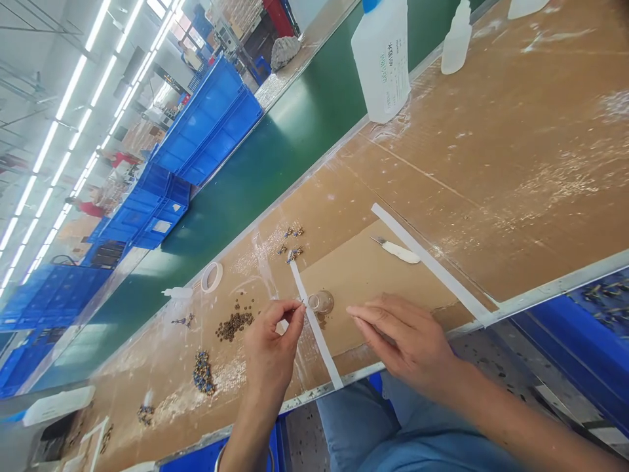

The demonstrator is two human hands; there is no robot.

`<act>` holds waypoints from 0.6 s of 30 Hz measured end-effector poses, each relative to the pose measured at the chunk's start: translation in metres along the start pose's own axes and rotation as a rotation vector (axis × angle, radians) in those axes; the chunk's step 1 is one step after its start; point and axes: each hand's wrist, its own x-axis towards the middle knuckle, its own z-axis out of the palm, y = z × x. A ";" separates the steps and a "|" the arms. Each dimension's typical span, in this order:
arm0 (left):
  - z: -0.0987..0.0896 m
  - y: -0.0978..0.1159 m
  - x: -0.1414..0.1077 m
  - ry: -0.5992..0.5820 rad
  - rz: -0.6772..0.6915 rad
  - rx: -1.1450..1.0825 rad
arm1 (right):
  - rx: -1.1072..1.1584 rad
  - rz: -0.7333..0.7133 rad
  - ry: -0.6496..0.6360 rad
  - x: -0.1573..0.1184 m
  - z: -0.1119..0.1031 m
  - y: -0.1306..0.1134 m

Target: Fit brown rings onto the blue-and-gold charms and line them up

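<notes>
My left hand (272,341) is pinched, thumb against forefinger, over the strip of white tape (317,334); a tiny dark tip shows at the fingertips, too small to name. Just right of it stands a small clear round cup (322,301) on the cardboard. My right hand (405,334) hovers on the cup's other side, thumb and fingers pressed together and pointing left; whatever they may hold is hidden. Left of my left hand lies a pile of small dark brown round parts (233,326). Small blue-and-gold parts (295,254) sit in a few clusters beyond the tape.
A white-handled knife (400,252) lies beside a second tape strip (432,262). A large white bottle (386,65) and a dropper bottle (457,39) stand at the far edge. A tape roll (211,277) and more blue-and-gold parts (202,373) lie left. Beyond runs a green belt (255,164).
</notes>
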 end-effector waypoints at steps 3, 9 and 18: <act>0.000 0.001 0.000 -0.007 0.017 0.021 | 0.011 -0.006 0.018 0.001 0.000 0.000; 0.000 0.004 0.001 -0.048 0.034 0.066 | 0.040 -0.009 0.014 0.002 -0.002 0.000; -0.017 0.002 -0.015 0.024 0.023 0.055 | 0.031 -0.013 0.035 -0.001 -0.003 0.001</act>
